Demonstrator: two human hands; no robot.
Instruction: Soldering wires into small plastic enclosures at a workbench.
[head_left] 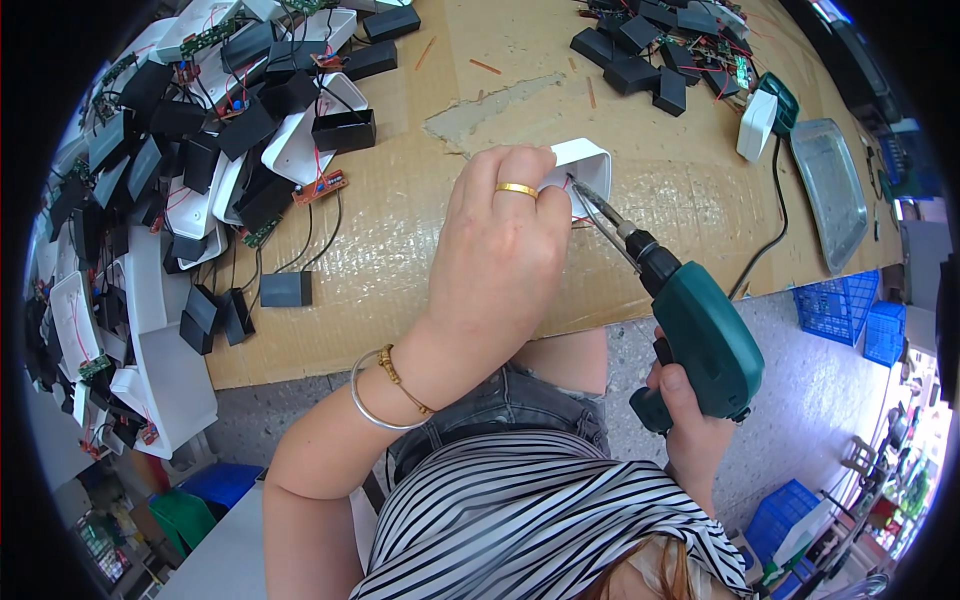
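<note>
Your left hand point(500, 250) (gold ring, two bangles at the wrist) is clamped over a white plastic housing point(585, 165) on the cardboard-covered bench point(420, 230), just above the picture's centre. Your right hand point(690, 420), at four o'clock from the housing, is wrapped tight round the grip of a green electric screwdriver point(700, 340), its bit angled up to eleven o'clock into the housing's open mouth. At nine to eleven o'clock lies a heap of black boxes, white shells and small circuit boards point(200, 130); a metal tray point(830, 185) sits at two o'clock.
</note>
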